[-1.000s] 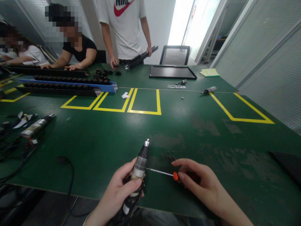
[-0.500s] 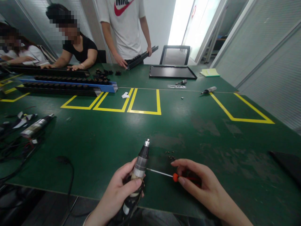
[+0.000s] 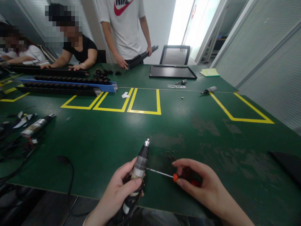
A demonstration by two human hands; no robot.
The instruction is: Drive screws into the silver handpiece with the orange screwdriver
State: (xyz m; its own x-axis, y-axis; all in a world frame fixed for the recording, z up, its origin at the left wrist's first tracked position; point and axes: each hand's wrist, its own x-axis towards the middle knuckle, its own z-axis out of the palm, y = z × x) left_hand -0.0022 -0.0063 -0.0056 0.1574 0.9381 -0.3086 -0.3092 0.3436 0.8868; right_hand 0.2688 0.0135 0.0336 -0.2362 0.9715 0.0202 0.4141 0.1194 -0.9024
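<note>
My left hand (image 3: 117,190) is wrapped round an electric screwdriver (image 3: 140,164), its metal nose tilted up and away from me. My right hand (image 3: 207,185) holds a thin screwdriver (image 3: 161,173) by its red handle, between thumb and fingers. The shaft points left, and its tip meets the side of the electric screwdriver's body, just above my left thumb. Part of the red handle is hidden inside my right hand. Several small screws (image 3: 172,157) lie on the green table just beyond my right fingertips.
Another electric screwdriver (image 3: 37,126) lies at left among cables (image 3: 20,157). Black-and-blue rails (image 3: 89,84), a dark panel (image 3: 171,72) and another tool (image 3: 208,90) are farther back. Co-workers are across the table; a standing person (image 3: 124,31) holds a black rail.
The fingers of my right hand have shifted a little on the red handle, and the handle has turned slightly. My left hand and the electric screwdriver stay where they were.
</note>
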